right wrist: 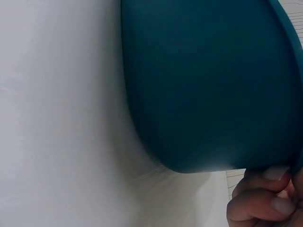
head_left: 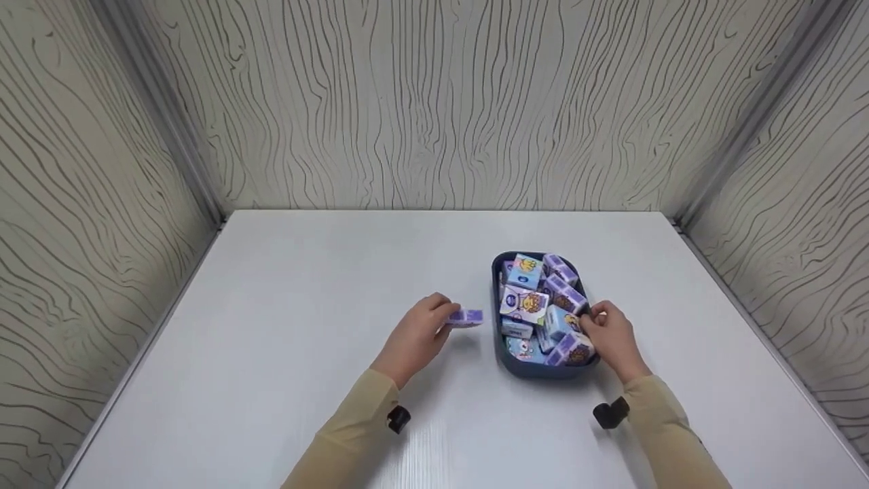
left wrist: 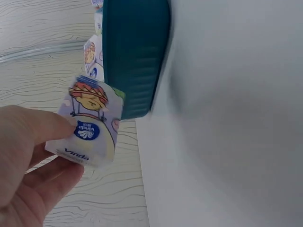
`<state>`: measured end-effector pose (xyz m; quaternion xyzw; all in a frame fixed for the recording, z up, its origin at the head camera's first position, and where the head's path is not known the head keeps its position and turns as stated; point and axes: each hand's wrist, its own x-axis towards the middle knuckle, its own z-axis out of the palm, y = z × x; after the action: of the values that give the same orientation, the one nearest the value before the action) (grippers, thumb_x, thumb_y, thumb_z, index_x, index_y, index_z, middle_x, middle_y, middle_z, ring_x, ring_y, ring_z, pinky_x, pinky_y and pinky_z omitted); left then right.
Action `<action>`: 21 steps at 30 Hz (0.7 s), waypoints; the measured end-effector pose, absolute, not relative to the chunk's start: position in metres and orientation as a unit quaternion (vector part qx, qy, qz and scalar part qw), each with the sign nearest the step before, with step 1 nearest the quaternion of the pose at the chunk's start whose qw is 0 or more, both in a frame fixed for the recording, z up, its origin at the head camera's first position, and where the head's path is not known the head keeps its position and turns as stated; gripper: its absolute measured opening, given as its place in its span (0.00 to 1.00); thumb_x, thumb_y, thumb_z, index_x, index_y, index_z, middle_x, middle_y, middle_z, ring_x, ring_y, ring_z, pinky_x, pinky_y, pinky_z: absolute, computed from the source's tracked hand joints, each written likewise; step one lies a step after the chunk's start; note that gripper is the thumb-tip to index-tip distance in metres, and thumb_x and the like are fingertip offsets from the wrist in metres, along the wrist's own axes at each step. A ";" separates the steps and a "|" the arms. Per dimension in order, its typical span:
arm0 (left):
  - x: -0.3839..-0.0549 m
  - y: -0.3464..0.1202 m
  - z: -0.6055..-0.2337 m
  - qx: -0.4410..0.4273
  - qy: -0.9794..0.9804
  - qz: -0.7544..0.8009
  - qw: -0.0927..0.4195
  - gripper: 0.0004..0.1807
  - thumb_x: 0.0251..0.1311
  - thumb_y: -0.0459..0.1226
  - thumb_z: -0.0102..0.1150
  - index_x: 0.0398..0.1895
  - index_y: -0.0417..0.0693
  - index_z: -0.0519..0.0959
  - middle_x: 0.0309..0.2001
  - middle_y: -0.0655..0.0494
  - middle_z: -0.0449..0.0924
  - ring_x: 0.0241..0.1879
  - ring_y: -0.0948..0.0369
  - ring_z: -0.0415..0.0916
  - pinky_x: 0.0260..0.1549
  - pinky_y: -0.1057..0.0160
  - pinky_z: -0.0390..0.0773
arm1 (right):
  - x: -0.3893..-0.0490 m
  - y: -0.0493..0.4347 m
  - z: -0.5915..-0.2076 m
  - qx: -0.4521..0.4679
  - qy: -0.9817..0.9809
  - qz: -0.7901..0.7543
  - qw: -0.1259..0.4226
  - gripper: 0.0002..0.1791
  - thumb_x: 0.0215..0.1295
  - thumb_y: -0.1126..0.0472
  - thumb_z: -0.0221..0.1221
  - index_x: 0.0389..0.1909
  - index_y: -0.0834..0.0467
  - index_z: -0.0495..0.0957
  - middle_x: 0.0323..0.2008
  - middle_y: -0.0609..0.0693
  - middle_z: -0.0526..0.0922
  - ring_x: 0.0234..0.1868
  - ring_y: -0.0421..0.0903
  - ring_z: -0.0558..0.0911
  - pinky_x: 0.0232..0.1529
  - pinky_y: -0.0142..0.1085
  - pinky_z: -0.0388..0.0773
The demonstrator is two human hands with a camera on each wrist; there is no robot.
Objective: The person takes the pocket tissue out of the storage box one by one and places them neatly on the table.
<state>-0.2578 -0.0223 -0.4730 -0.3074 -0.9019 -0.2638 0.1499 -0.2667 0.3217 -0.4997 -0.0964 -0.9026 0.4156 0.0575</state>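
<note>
Your left hand (head_left: 415, 338) pinched a small purple-and-white pack (head_left: 467, 317) between thumb and fingers, above the white table (head_left: 305, 299) and just left of the dark teal bin (head_left: 540, 371). Other packs (head_left: 524, 304) lay heaped in the bin. Your right hand (head_left: 614, 341) gripped the bin's right rim.

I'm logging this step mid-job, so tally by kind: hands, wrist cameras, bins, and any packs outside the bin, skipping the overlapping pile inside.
Hands: 2, left hand and right hand
Wrist cameras: 2, left wrist camera and right wrist camera
Bin: 1
Pack outside the bin: 1
Total: 6
</note>
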 end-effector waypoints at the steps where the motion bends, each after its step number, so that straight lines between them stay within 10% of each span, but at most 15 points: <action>1: -0.258 -0.026 -0.475 -0.308 -0.903 -0.255 0.156 0.15 0.57 0.29 0.64 0.48 0.44 0.80 0.43 0.56 0.76 0.43 0.62 0.75 0.46 0.68 0.77 | -0.267 0.322 -0.500 -0.097 -0.903 0.414 0.058 0.09 0.66 0.62 0.53 0.40 0.64 0.67 0.26 0.51 0.68 0.27 0.45 0.67 0.24 0.34 0.66; 21: -0.253 -0.060 -0.506 -0.306 -0.933 0.021 0.189 0.14 0.50 0.24 0.67 0.41 0.43 0.81 0.42 0.50 0.80 0.46 0.55 0.77 0.46 0.59 0.78 | -0.267 0.322 -0.500 -0.093 -0.909 0.398 0.074 0.09 0.64 0.63 0.53 0.40 0.65 0.67 0.25 0.50 0.69 0.27 0.46 0.68 0.26 0.35 0.66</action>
<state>-0.2535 -0.0603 -0.5065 -0.3061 -0.9329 0.0210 0.1887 -0.2670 0.3216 -0.4997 -0.0932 -0.9095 0.3984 0.0737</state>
